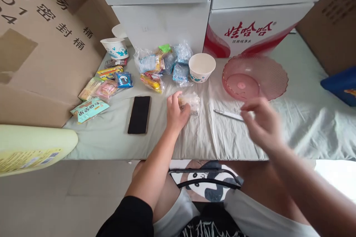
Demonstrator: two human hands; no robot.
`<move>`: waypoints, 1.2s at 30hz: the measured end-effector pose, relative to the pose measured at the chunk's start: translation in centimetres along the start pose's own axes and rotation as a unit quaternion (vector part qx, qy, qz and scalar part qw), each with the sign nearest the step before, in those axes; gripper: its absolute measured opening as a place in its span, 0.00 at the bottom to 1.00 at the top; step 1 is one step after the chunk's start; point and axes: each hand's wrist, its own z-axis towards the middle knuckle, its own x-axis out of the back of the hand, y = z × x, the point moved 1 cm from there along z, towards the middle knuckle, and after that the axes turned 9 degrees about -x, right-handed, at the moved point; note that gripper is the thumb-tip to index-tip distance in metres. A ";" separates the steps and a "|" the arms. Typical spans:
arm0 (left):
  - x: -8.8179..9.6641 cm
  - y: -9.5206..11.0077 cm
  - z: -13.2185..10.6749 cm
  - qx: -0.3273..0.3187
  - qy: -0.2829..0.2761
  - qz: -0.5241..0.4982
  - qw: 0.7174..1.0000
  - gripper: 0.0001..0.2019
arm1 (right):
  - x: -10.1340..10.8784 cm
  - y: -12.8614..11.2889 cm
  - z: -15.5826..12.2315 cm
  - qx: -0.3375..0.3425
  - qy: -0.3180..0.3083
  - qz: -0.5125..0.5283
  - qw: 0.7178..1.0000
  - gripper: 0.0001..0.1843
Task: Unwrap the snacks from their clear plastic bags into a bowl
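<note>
Lying at three o'clock of the half-closed left hand (177, 113), a clear-wrapped packet (195, 103) was gripped by it; whether the curled right hand (263, 123) was empty could not be told.

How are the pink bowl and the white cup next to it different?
The pink bowl is see-through; the white cup isn't. The pink bowl is wider than the white cup. The pink bowl's rim is wavy, the white cup's smooth. Both are round and open on top.

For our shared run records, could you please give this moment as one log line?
left hand: holding clear-wrapped packet | right hand: blurred, by slim white tool, contact unclear | nearby: phone, pink bowl
</note>
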 end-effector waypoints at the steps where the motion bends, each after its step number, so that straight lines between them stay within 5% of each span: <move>1: 0.2 0.0 0.1 -0.012 0.004 0.013 1.000 0.23 | -1.2 0.3 0.2 0.008 0.013 0.001 1.000 0.04; 5: 0.6 0.7 -0.3 -0.032 -0.052 0.042 0.997 0.32 | -6.3 1.4 -0.2 0.039 0.016 0.004 0.999 0.06; 8: 0.5 1.4 -0.9 -0.039 -0.099 0.039 0.994 0.31 | -8.1 2.0 -0.9 0.047 -0.001 -0.002 0.999 0.09; 12: 0.2 1.9 -1.2 0.016 -0.142 -0.072 0.987 0.22 | -8.4 2.3 -1.1 0.043 -0.025 0.007 0.999 0.18; 17: -0.4 2.3 -1.1 0.166 -0.169 -0.292 0.927 0.17 | -8.4 1.9 -1.2 0.021 -0.039 0.035 0.998 0.32; 21: -0.2 1.8 -0.7 0.213 -0.121 -0.252 0.936 0.10 | -7.8 2.0 -1.2 -0.016 -0.030 0.029 0.999 0.28; 28: 2.5 -0.2 0.3 0.152 -0.063 -0.081 0.983 0.18 | -5.4 4.0 -0.2 0.033 0.031 -0.044 0.998 0.18; 33: 3.8 0.5 0.3 -0.035 -0.089 0.017 0.995 0.19 | -4.6 4.2 0.0 0.014 0.088 -0.052 0.995 0.22; 36: 3.6 1.2 0.5 -0.088 -0.110 0.048 0.989 0.15 | -4.6 3.8 0.2 0.013 0.087 0.011 0.996 0.24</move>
